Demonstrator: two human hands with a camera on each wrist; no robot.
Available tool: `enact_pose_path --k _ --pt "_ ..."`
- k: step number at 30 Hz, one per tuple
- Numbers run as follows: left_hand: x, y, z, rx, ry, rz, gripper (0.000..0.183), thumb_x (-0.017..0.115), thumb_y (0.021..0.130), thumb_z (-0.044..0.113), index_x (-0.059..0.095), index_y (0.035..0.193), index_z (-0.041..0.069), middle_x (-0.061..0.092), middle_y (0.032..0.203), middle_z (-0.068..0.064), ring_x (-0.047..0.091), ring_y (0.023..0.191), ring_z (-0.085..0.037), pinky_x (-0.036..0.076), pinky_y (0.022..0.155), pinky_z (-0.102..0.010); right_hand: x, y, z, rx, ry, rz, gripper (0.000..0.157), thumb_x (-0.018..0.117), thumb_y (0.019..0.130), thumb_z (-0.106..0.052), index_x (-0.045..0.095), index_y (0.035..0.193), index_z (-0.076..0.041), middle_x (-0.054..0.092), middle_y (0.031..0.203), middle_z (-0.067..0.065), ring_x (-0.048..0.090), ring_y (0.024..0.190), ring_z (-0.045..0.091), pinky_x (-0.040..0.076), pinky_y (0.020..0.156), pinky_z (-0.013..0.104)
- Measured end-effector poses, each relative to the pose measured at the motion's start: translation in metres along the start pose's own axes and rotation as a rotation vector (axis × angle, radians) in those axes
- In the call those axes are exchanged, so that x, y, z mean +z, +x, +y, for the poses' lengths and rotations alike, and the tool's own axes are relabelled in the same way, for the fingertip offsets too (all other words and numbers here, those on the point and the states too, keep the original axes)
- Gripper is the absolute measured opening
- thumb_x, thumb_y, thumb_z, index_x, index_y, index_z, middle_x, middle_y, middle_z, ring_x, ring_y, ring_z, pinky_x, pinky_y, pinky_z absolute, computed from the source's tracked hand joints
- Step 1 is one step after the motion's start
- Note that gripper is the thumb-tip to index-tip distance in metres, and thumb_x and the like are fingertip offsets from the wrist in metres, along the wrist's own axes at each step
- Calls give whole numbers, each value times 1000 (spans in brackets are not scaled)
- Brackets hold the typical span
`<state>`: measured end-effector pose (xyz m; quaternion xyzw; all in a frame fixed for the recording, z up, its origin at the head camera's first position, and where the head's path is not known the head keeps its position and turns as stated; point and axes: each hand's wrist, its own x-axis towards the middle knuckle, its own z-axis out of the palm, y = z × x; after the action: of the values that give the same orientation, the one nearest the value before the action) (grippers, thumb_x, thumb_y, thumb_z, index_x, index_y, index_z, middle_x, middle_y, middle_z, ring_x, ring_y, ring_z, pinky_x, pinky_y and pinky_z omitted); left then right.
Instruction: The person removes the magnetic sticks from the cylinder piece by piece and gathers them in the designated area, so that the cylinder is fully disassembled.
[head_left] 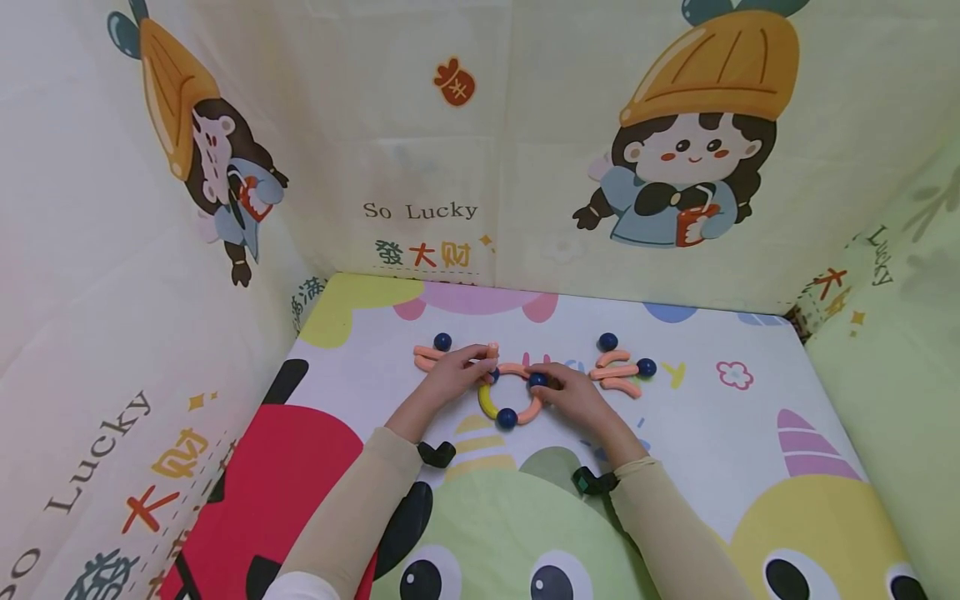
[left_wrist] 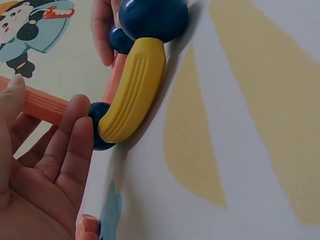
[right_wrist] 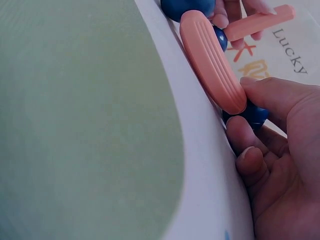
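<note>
On the table lies a ring of blue balls joined by curved rods: a yellow rod (head_left: 486, 403) at left, a pink curved rod (right_wrist: 212, 62) at right and another pink rod (head_left: 513, 368) at the back. The front ball (head_left: 507, 418) is untouched. My left hand (head_left: 456, 373) holds a straight pink rod (left_wrist: 46, 105) between thumb and fingers; it stands up from the ring's left ball (left_wrist: 101, 142), which the fingertips touch. My right hand (head_left: 576, 395) pinches the right ball (head_left: 537, 380) between thumb and fingers.
Left of the ring lie a loose blue ball (head_left: 442, 342) and pink rods (head_left: 425, 358), partly behind the left hand. To the right are two more balls, one at the back (head_left: 608, 342), and several pink rods (head_left: 621, 387). Printed cloth walls (head_left: 540, 250) enclose the table.
</note>
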<state>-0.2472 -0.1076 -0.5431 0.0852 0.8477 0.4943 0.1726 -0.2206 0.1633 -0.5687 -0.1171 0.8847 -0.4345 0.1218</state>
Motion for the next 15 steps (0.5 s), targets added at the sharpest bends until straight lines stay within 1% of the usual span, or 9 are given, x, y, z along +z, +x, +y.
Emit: enact_pose_path --k 6,11,15 --pt "0 1 1 -9 -38 -2 38 57 93 55 65 121 31 74 90 6 68 92 -10 46 106 -42 0 0 0 10 5 -5 36 63 94 -46 58 130 -46 58 139 -6 49 136 23 42 109 51" --pt "1 3 0 6 -8 23 36 54 95 55 66 117 29 72 88 6 68 85 -9 50 98 -38 0 0 0 20 23 -12 36 64 94 -46 58 130 -45 57 140 -5 46 139 24 40 110 51" --pt "2 3 -1 19 1 43 35 55 95 53 65 116 28 72 87 4 68 82 -10 53 90 -35 0 0 0 27 29 -12 36 64 95 -44 59 130 -44 58 139 -4 47 138 24 40 110 51"
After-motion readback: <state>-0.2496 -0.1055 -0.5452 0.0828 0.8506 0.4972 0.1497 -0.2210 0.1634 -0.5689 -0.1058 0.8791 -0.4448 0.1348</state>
